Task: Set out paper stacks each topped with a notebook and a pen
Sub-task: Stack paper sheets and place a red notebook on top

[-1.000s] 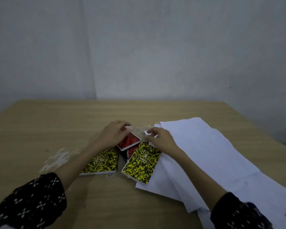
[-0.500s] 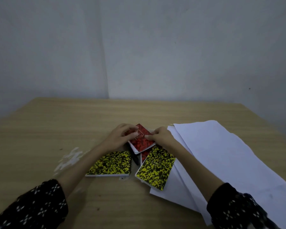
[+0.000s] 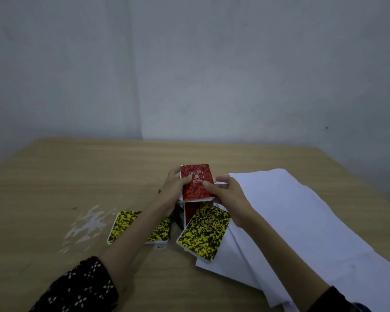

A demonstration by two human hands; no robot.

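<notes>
A red-and-black spiral notebook point(image 3: 196, 182) is held upright above the table, my left hand point(image 3: 175, 191) on its left edge and my right hand point(image 3: 229, 195) on its right edge. Under it lies a second red notebook point(image 3: 189, 213), mostly hidden. One yellow-and-black notebook point(image 3: 204, 234) rests partly on the loose white paper sheets point(image 3: 291, 221). Another yellow-and-black notebook point(image 3: 124, 226) lies flat to the left, my left forearm crossing it. No pen is visible.
The wooden table point(image 3: 54, 188) has a patch of white scuffs point(image 3: 86, 224) left of the notebooks. A dark object point(image 3: 178, 218) lies between the notebooks, too hidden to identify. Grey walls meet in a corner behind the table.
The red notebook has been lifted off the pile and turned upright, cover facing me, with both hands on it. The view has shifted, so everything sits further right in the frame.
</notes>
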